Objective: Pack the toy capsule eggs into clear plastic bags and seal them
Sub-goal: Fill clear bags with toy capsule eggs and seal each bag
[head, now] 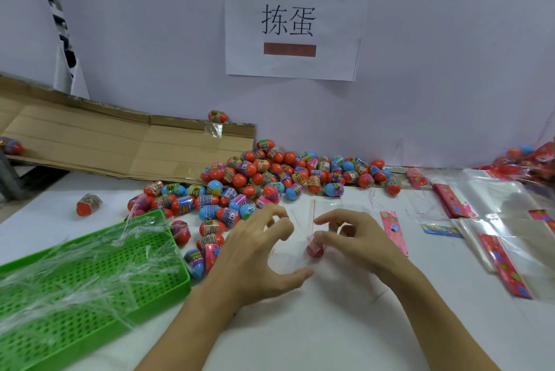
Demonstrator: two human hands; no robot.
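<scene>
White table [300, 325] under a lilac wall [435, 70]; right hand [357, 243] pinches the bag [300, 238], left hand [258, 253] spread wide

Green tray [168, 253] cut off at left edge

Bright even overhead light, soft shadows; wide-angle bending at edges; slight blur overall; glare on plastic bags [492, 199].

On the white table [315, 325], the right hand [357, 243] pinches a clear plastic bag [295, 235] holding a red capsule egg [315, 250]. The left hand [258, 253] hovers beside it, fingers spread. A heap of red and blue capsule eggs [270, 181] lies behind, a green perforated plastic tray [75, 286] at left.
</scene>
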